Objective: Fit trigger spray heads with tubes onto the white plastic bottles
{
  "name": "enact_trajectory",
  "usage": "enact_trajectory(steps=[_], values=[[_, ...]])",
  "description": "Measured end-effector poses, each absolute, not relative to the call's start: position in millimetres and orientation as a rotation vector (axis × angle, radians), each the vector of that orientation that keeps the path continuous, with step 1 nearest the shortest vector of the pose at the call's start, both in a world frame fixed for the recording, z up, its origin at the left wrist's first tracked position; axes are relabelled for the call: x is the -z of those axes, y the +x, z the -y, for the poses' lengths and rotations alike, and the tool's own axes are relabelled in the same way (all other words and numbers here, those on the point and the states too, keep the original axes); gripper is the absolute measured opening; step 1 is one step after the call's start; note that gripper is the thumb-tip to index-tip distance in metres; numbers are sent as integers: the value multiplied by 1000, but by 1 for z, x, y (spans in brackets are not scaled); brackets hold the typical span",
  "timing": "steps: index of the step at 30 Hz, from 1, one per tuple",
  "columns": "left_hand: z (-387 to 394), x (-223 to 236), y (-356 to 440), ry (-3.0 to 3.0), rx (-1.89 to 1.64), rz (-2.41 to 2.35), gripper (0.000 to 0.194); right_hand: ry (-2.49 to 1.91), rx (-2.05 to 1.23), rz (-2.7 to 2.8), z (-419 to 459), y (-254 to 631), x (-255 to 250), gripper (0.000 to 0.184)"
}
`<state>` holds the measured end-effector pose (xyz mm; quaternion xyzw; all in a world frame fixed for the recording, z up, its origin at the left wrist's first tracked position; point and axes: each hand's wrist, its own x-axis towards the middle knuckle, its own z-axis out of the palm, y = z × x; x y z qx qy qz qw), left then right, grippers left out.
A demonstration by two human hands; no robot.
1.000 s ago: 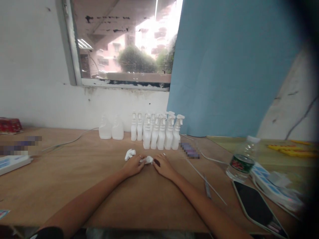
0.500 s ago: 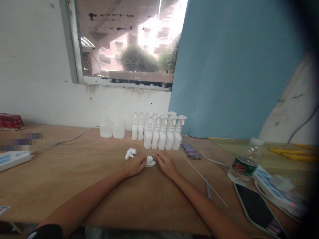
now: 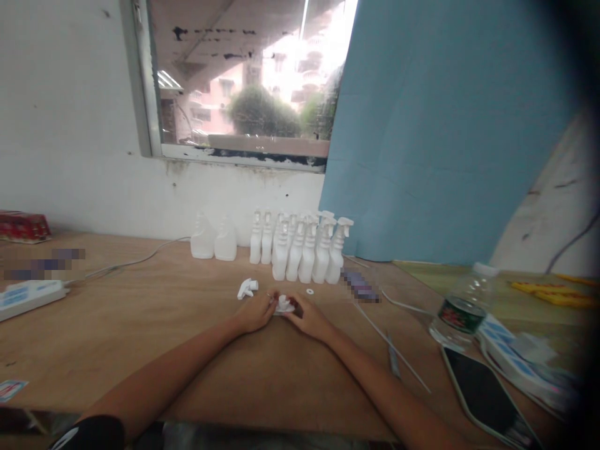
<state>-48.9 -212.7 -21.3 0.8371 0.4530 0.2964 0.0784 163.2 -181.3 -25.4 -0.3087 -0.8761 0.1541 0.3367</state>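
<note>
In the head view, the left hand and the right hand meet just below the middle of the frame, above a desk of smooth brown, faintly grained wood. Between them sits a small white spray head, its rounded, glossy plastic partly covered by fingers. The left hand is mostly closed, its fingertips gripping the piece's left side; the right hand is partly curled, thumb and fingers pinching the other side, though the exact contact is too small to make out. Just left of centre, beside the left hand, lies a second trigger head, an angular, hooked shape with a cylindrical collar. A flat white ring rests just above the right hand. Across the centre stands a cluster of opaque white spray bottles, upright, with ridged necks and triggers on top; to its left are two headless bottles in milky, translucent plastic with sloping shoulders. At lower right, a clear water bottle with a dark green label stands near a dark, glassy phone with rounded corners. A blue sheet, softly creased, fills the upper right beside the window.
</note>
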Motion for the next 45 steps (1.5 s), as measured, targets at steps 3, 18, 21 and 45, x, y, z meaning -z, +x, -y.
enact_trajectory(steps=[3, 18, 21, 45], values=[[214, 19, -49, 2560, -889, -1321, 28, -798, -397, 2285, 181, 161, 27, 33], [219, 14, -50, 2725, -858, -1256, 32, -783, -352, 2323, 183, 162, 24, 29], [221, 13, -50, 2729, -854, -1261, 31, -769, -370, 2347, 183, 163, 22, 31], [205, 25, -54, 2821, -890, -1199, 36, -733, 66, 2510, 184, 163, 24, 28]])
